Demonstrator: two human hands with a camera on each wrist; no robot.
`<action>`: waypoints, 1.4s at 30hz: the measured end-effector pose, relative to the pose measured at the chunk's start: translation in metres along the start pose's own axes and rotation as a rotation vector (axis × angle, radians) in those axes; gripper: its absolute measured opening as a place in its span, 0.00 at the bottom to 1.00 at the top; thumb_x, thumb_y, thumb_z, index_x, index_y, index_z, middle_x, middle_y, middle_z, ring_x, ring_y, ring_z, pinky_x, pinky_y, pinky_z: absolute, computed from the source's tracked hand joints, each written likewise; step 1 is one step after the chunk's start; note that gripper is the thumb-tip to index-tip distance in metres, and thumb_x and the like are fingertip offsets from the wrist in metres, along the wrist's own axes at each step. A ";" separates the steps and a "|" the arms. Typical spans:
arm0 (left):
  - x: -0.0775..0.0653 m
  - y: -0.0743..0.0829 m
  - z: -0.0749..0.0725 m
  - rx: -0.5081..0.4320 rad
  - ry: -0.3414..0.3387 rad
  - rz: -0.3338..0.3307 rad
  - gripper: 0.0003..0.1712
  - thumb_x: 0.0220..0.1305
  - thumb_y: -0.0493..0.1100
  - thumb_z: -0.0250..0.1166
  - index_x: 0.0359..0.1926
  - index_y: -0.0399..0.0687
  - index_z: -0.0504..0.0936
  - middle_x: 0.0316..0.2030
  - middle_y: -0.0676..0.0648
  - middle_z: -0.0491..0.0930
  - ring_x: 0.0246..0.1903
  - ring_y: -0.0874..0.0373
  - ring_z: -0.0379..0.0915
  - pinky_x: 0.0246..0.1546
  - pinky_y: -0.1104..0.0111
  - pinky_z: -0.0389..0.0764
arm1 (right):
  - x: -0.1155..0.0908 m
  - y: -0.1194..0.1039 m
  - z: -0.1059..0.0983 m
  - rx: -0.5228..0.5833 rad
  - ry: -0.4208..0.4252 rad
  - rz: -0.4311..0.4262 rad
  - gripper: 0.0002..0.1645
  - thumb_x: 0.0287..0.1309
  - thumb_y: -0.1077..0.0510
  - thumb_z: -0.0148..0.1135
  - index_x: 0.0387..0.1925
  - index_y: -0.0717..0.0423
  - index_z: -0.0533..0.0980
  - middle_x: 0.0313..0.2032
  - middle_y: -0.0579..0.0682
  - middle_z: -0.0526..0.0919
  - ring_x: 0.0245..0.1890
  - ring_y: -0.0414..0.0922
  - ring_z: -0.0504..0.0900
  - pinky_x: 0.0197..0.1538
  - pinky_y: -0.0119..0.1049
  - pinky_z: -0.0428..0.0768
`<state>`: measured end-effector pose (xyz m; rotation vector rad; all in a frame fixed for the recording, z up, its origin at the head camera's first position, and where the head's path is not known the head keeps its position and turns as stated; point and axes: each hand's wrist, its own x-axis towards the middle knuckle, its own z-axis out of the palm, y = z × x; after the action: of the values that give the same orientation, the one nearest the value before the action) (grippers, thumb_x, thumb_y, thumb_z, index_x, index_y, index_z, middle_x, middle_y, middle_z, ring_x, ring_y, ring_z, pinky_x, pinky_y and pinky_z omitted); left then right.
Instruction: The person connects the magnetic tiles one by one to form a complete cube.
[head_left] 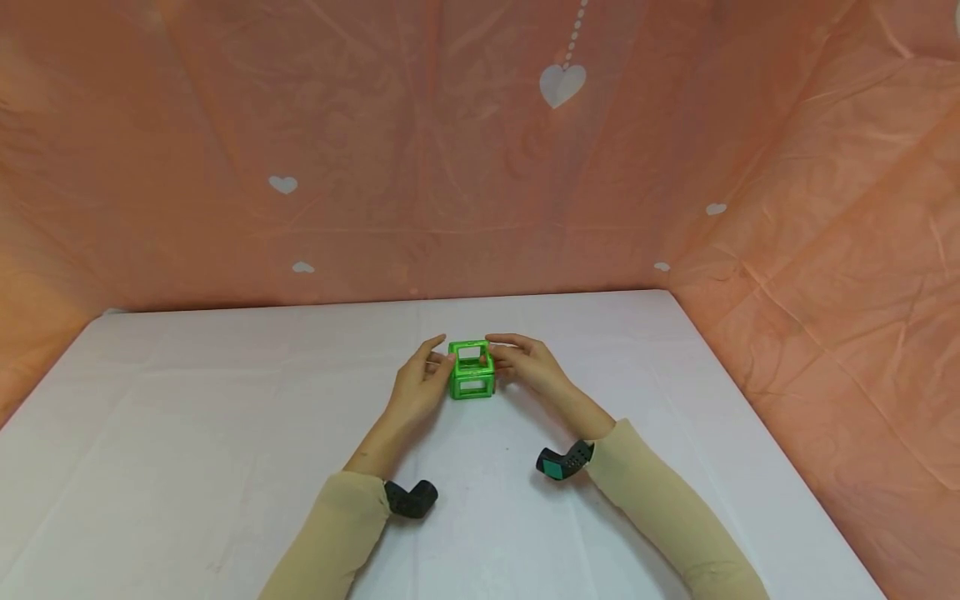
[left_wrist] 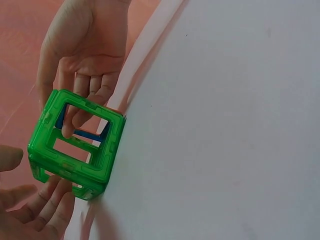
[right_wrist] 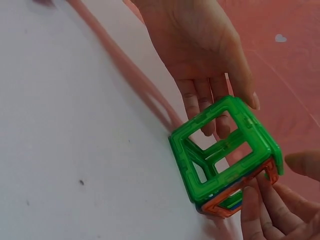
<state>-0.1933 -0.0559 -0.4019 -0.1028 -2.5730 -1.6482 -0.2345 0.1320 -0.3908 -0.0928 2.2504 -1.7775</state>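
Observation:
A small hollow cube of magnetic tiles (head_left: 472,387) stands on the white table. Its green frames (left_wrist: 42,145) face up and toward the person, and an orange frame (right_wrist: 220,200) with some blue beside it is on its right side. My left hand (head_left: 420,383) is at the cube's left side, its fairly straight fingers (right_wrist: 205,95) against the green frame. On the opposite side, my right hand (head_left: 536,367) touches the orange side with extended fingers (right_wrist: 270,210), its thumb (right_wrist: 302,164) standing apart. Some fingertips show through the windows.
The white table (head_left: 225,417) spreads around the hands. An orange curtain (head_left: 412,167) with pale hearts hangs behind it, and another panel (head_left: 847,292) is on the right. Black wrist devices (head_left: 411,499) sit at both sleeve cuffs.

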 end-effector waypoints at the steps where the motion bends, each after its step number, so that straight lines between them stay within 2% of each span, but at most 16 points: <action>1: 0.000 0.000 0.000 0.002 -0.002 -0.002 0.28 0.71 0.43 0.55 0.67 0.37 0.64 0.47 0.33 0.78 0.45 0.43 0.78 0.49 0.53 0.78 | 0.000 0.000 0.000 0.006 0.001 0.004 0.26 0.63 0.52 0.60 0.60 0.59 0.74 0.39 0.56 0.87 0.31 0.36 0.83 0.37 0.30 0.78; 4: 0.000 0.001 0.001 0.002 -0.008 -0.009 0.28 0.71 0.43 0.54 0.68 0.38 0.64 0.47 0.34 0.79 0.44 0.44 0.78 0.48 0.54 0.78 | 0.000 -0.001 0.000 0.020 0.004 0.019 0.25 0.63 0.52 0.60 0.59 0.58 0.74 0.38 0.54 0.87 0.32 0.36 0.83 0.39 0.31 0.79; 11: 0.001 0.002 0.002 -0.003 -0.016 -0.001 0.27 0.70 0.42 0.55 0.66 0.36 0.66 0.44 0.34 0.80 0.42 0.45 0.78 0.45 0.55 0.78 | 0.000 0.000 0.000 0.057 -0.025 0.033 0.25 0.64 0.55 0.59 0.60 0.60 0.73 0.46 0.61 0.84 0.32 0.36 0.84 0.42 0.32 0.80; 24: -0.001 0.004 0.002 -0.017 -0.017 -0.027 0.26 0.70 0.41 0.55 0.66 0.38 0.67 0.42 0.36 0.80 0.41 0.46 0.79 0.45 0.56 0.77 | 0.000 0.001 0.002 0.076 -0.040 0.020 0.25 0.63 0.56 0.59 0.60 0.62 0.73 0.45 0.61 0.85 0.32 0.35 0.83 0.43 0.30 0.79; 30: -0.002 0.005 0.002 -0.039 -0.025 -0.048 0.25 0.70 0.41 0.55 0.66 0.40 0.67 0.42 0.36 0.80 0.41 0.46 0.78 0.44 0.57 0.77 | -0.001 0.001 0.001 0.093 -0.048 0.021 0.25 0.63 0.57 0.59 0.60 0.62 0.73 0.44 0.58 0.85 0.32 0.36 0.82 0.42 0.30 0.79; 37: 0.000 0.005 0.004 -0.053 -0.022 -0.061 0.25 0.69 0.40 0.56 0.65 0.41 0.69 0.39 0.38 0.80 0.37 0.50 0.77 0.38 0.66 0.74 | -0.002 0.002 -0.002 0.093 -0.052 0.004 0.25 0.60 0.59 0.61 0.59 0.64 0.74 0.35 0.47 0.85 0.32 0.35 0.81 0.41 0.30 0.78; 42: -0.001 0.005 0.005 -0.086 -0.017 -0.075 0.24 0.69 0.39 0.55 0.65 0.39 0.69 0.38 0.37 0.81 0.38 0.49 0.77 0.39 0.67 0.74 | -0.002 0.004 -0.003 0.099 -0.065 -0.005 0.26 0.61 0.59 0.60 0.59 0.64 0.73 0.35 0.46 0.85 0.32 0.35 0.81 0.42 0.31 0.77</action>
<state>-0.1922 -0.0494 -0.3998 -0.0259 -2.5478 -1.7913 -0.2326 0.1363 -0.3933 -0.1348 2.1157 -1.8581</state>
